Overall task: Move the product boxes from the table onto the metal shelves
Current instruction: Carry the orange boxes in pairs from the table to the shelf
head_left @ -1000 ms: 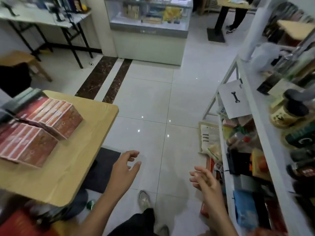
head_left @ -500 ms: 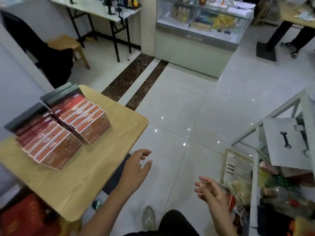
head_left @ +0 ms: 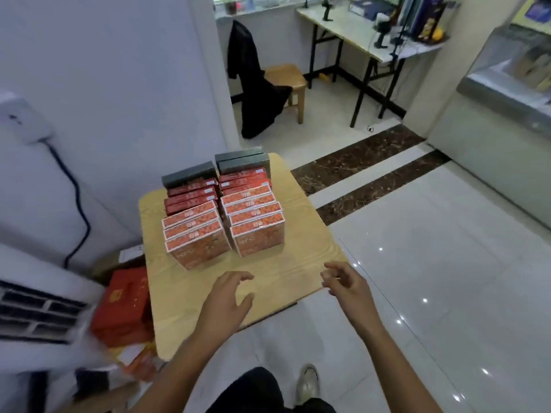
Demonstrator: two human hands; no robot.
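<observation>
Squarely on the pale wooden table [head_left: 298, 263] stand the product boxes [head_left: 223, 216] in two rows, orange in front, red and dark grey behind; left hand [head_left: 226, 302] and right hand [head_left: 346, 286] hover over its near edge, fingers loosely curled, holding nothing; glossy white floor tiles [head_left: 417, 263] and dark marble strips [head_left: 357, 162] spread beyond.

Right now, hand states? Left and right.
Left hand: open, fingers loosely curled, holding nothing.
Right hand: open, fingers loosely curled, holding nothing.

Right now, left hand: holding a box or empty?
Empty. The left hand hangs over the table with its fingers loosely spread, short of the nearest orange box.
</observation>
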